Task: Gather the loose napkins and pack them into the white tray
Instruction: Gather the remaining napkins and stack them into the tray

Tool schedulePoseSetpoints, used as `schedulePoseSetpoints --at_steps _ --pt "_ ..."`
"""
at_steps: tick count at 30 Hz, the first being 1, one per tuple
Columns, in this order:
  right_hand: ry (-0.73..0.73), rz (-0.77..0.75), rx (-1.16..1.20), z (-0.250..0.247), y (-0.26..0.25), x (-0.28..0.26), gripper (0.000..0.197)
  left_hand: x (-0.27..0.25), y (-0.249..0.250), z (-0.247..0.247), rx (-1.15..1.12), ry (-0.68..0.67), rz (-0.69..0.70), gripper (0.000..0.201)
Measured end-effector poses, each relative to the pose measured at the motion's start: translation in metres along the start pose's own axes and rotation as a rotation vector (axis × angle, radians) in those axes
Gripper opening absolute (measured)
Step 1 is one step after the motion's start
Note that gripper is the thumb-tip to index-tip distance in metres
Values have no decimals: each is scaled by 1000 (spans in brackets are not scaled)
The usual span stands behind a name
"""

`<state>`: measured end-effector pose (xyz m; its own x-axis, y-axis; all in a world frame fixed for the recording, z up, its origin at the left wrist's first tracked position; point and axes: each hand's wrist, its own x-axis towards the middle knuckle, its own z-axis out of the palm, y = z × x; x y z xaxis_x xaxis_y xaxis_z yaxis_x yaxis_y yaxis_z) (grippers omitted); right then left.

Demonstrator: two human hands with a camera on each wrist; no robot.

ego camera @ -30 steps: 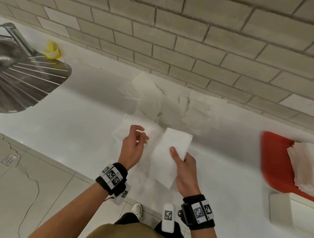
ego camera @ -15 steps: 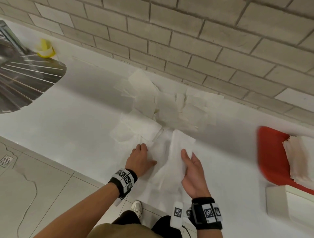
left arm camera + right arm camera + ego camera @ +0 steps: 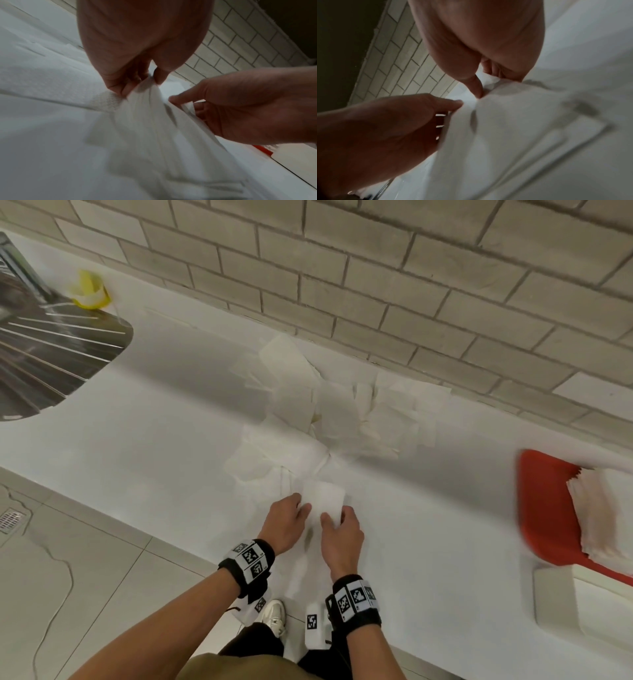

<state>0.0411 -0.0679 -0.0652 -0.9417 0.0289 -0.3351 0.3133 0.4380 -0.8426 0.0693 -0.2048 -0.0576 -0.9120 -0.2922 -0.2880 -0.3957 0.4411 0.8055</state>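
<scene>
Both hands hold one white napkin [image 3: 323, 496] near the counter's front edge. My left hand [image 3: 286, 523] pinches its left side, and the left wrist view shows thumb and fingers closed on the paper [image 3: 145, 94]. My right hand [image 3: 340, 530] pinches the right side with thumb on top [image 3: 488, 86]. More loose napkins [image 3: 342, 412] lie scattered between my hands and the brick wall. At the right edge stands the white tray [image 3: 555, 601], partly cut off.
A red tray [image 3: 541, 508] with a stack of napkins [image 3: 596, 515] sits at the right, just behind the white tray. A steel sink drainer [image 3: 51, 350] and a yellow cup [image 3: 89, 290] are at far left. The floor lies below the counter edge.
A second ago the right hand alone held the napkin up. It was laid on the counter, and now both hands have come together and pinch it from either side.
</scene>
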Motion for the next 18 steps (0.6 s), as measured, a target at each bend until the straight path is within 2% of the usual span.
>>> schedulePoseSetpoints --at_steps 2,4,6,8,10,12,14,15,16,18 --pt "59 -17 55 -3 -2 -7 39 -3 5 -3 -74 13 90 34" --pt "-38 65 269 -10 -13 -14 58 -7 18 -13 -204 13 172 32" --pt "-222 160 515 -20 -23 -15 49 -4 29 -28 -272 -22 214 32" --pt "-268 121 541 -31 -30 -14 34 15 32 -43 -212 -8 256 24" --pt "-215 85 502 -41 -28 -9 26 49 30 -56 -41 57 303 14" --pt "-176 53 458 -49 -21 -5 25 91 29 -66 260 66 354 47" --pt "-170 24 409 -57 -14 -4 27 124 33 -73 629 -29 362 77" --pt "-166 13 386 -61 -10 -5 28 136 34 -75 787 -79 362 83" --pt "-166 8 367 -65 -6 -5 31 144 35 -78 907 -123 348 82" --pt "-174 24 377 -73 0 -7 38 153 39 -84 1039 -172 315 65"
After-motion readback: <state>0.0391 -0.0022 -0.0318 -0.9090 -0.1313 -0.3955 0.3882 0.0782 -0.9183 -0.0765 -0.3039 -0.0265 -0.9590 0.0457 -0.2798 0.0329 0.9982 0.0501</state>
